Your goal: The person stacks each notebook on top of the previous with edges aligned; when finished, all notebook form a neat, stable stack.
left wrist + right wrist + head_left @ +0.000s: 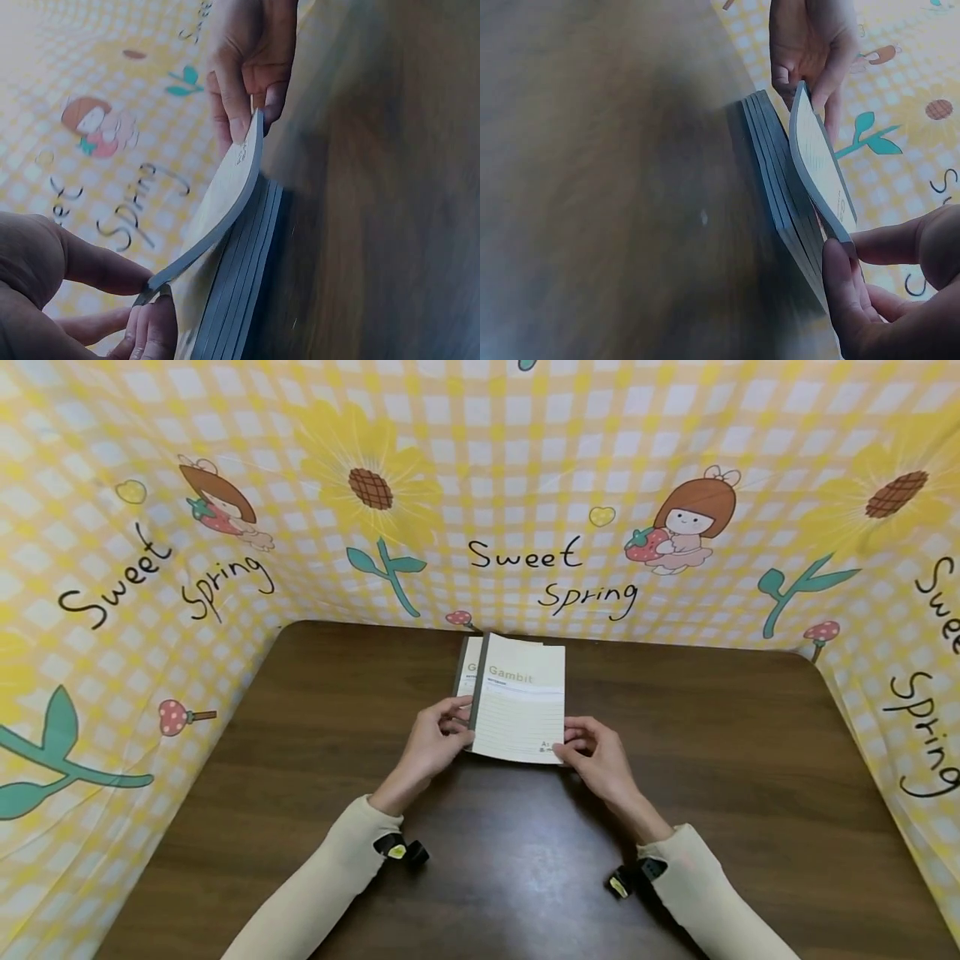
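Note:
A cream notebook (pixel 517 714) with a dark spine and "Gambit" on its cover is held between both hands, slightly bowed. On its spine side, my left hand (pixel 437 739) pinches the edge between thumb and fingers. The right hand (pixel 602 758) pinches the opposite edge near the lower corner. Beneath it lies a stack of several similar notebooks (pixel 244 270), the top one (pixel 467 675) peeking out at the left in the head view. Both wrist views show a gap between the held notebook and the stack, narrowing toward the far side.
The dark wooden table (pixel 337 693) carries the stack near its back edge. A yellow checked cloth (pixel 495 468) printed with flowers and figures stands as a wall behind and along both sides. Each wrist wears a small black camera (pixel 401 849) on a strap.

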`<act>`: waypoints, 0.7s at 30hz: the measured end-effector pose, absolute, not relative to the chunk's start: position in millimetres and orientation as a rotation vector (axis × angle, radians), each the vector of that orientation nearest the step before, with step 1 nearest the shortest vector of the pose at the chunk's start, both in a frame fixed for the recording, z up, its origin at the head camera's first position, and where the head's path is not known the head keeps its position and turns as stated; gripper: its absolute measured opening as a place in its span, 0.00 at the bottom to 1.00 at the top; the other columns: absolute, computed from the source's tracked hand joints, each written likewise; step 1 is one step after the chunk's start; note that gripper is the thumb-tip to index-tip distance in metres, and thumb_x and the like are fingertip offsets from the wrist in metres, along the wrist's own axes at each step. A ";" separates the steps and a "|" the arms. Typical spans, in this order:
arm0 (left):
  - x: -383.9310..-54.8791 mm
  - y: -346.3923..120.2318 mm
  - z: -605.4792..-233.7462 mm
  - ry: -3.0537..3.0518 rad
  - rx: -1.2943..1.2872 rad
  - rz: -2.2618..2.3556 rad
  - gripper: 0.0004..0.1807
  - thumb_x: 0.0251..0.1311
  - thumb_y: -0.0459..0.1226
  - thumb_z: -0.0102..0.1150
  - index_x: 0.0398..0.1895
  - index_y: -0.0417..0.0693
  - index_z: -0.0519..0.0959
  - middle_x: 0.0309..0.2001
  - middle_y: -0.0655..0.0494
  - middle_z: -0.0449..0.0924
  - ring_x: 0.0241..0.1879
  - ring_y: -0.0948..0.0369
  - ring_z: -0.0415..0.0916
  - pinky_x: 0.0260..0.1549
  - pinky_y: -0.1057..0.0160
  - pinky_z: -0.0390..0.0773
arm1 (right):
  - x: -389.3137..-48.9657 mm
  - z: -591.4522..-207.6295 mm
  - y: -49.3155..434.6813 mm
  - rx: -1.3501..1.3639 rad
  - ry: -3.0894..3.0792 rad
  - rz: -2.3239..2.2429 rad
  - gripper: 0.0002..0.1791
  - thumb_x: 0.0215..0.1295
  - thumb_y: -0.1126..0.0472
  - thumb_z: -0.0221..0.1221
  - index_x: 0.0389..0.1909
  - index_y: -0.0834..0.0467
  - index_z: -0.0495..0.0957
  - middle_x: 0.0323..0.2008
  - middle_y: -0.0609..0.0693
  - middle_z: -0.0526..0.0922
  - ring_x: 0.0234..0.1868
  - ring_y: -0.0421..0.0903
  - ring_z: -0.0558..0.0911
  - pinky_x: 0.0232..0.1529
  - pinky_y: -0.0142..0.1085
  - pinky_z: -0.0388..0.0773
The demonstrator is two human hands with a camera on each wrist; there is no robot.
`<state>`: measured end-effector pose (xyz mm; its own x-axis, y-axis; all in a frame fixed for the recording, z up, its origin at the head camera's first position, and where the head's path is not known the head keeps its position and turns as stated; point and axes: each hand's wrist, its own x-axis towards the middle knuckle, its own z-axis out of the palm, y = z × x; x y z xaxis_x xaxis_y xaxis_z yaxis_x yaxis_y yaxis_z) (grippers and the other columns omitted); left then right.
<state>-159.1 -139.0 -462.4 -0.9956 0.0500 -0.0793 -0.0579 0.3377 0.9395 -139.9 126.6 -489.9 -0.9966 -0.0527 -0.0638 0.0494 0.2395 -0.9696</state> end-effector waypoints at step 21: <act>-178.3 -164.3 -479.8 2.573 -0.156 1.640 0.25 0.65 0.27 0.63 0.67 0.40 0.79 0.53 0.40 0.80 0.49 0.50 0.81 0.43 0.68 0.76 | -159.9 -493.9 101.1 -0.005 2.589 -1.665 0.24 0.63 0.61 0.73 0.59 0.60 0.84 0.44 0.57 0.87 0.43 0.51 0.88 0.31 0.26 0.81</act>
<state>-178.3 -164.3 -479.8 -0.9910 -0.0396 -0.1278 -0.1326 0.4196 0.8980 -159.9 101.1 -493.9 -0.9980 -0.0370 -0.0516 0.0316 0.4152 -0.9092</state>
